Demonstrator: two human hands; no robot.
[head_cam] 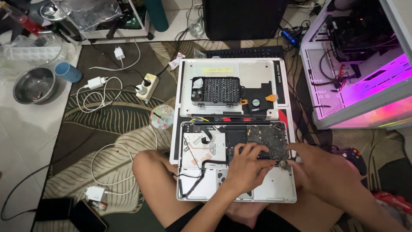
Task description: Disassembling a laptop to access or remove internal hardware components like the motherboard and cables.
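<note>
While both hands (246,165) (319,167) press laptop (193,180) board (266,137), grip loose, fingers spread.

Even, fairly bright indoor light falls from overhead, casting only soft shadows. The open computer case (360,64) at right emits strong magenta glow, its lower panel blown out by glare. The pale laptop cover (257,73) reflects light mildly. Focus is sharp centrally; the wide lens bends lines near the edges, and the corners soften slightly.

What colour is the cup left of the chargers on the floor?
Light blue. The cup lies on its side beside the steel bowl; head view, the only one, shows it clearly.
</note>
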